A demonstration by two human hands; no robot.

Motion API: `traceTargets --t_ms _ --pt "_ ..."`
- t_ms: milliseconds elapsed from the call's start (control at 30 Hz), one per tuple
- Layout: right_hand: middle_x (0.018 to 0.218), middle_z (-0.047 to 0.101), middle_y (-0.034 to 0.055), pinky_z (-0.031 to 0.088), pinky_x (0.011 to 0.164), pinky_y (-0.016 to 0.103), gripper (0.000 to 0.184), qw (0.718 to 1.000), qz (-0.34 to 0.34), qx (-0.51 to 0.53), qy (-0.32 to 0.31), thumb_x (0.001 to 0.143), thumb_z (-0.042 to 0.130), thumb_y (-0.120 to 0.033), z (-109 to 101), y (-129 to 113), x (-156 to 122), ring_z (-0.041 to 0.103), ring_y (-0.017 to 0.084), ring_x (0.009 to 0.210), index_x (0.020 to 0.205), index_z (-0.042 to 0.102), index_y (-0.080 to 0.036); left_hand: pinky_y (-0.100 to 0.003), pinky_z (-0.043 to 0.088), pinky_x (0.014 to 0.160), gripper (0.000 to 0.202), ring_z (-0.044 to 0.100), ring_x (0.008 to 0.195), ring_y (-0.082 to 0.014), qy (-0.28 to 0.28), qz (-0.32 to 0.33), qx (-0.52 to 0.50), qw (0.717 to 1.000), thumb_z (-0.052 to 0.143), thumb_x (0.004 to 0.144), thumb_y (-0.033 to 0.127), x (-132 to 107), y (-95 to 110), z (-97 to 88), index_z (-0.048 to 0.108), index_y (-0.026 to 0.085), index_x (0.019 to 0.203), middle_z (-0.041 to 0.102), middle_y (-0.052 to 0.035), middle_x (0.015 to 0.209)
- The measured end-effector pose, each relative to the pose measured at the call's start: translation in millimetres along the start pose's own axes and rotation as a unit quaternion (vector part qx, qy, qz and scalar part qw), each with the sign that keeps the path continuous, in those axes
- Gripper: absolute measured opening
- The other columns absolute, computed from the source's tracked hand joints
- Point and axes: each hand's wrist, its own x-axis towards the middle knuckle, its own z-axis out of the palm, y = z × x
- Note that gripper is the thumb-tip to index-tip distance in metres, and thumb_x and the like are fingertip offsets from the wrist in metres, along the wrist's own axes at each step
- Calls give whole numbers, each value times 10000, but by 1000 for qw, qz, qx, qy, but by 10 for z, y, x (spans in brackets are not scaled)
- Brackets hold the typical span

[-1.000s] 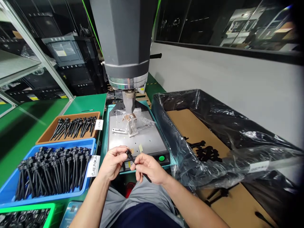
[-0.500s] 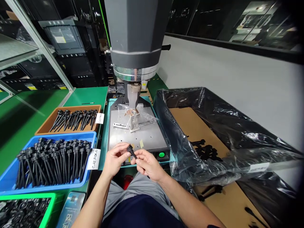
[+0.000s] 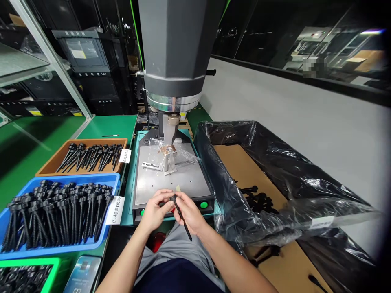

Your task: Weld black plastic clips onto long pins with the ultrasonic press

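Note:
A black ribbed rod with a thicker head (image 3: pixel 183 223) is held between my two hands, in front of the machine's base. My left hand (image 3: pixel 159 208) is closed with its thumb and fingertips at the head end. My right hand (image 3: pixel 190 211) grips the upper shaft, and the thin end points down toward my lap. Fingers hide most of the head. Beyond my hands, a small metal fixture (image 3: pixel 169 163) stands on the steel plate (image 3: pixel 155 185), right under the machine's tapered tool (image 3: pixel 169 132).
Similar black rods fill a blue bin (image 3: pixel 105 240) and a brown bin (image 3: pixel 45 170) on the left. A green bin (image 3: pixel 55 270) holds small black parts. Rods also lie in a box lined with black plastic (image 3: pixel 305 171) on the right. Green buttons (image 3: pixel 203 205) sit on the base's front.
My right hand has slid up toward the head, baring more of the shaft, and the rod has tilted more steeply downward. My left fingers now cover the head. The view has shifted slightly.

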Motion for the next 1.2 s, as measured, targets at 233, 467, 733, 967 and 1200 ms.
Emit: traceTargets --t_ms 233,467,733,967,1200 --pt "706 620 -9 273 324 136 425 998 12 27 53 815 647 -540 -120 -53 138 441 48 417 1034 569 -184 -319 474 917 371 619 1036 -206 157 -56 -102 981 805 689 316 343 -273 3 714 188 1025 676 -98 1117" --pt "732 646 5 326 365 148 388 996 69 50 24 721 745 -456 -56 7 285 516 71 488 929 577 -175 -251 478 885 306 615 1027 -139 212 -87 -216 949 826 659 289 826 -172 -32 675 199 909 648 -49 1116" --pt "622 626 -16 309 357 162 342 991 108 76 -18 746 681 -471 132 173 728 516 80 431 862 554 -176 -237 520 778 343 672 862 -137 202 -45 -281 937 762 734 359 952 60 -26 648 213 1022 685 -44 927" --pt "593 582 -39 330 389 197 339 991 12 124 -40 766 671 -514 349 285 1097 503 103 458 884 585 -209 -212 567 610 409 677 654 -125 167 -51 -294 940 737 734 148 878 308 -40 608 172 1121 670 -23 782" --pt "857 688 33 516 729 320 328 979 -163 124 14 743 704 -470 479 -10 1275 638 198 827 969 659 -237 -182 587 611 629 696 661 -111 172 -43 -355 918 600 813 3 804 369 75 427 250 1365 692 -27 829"
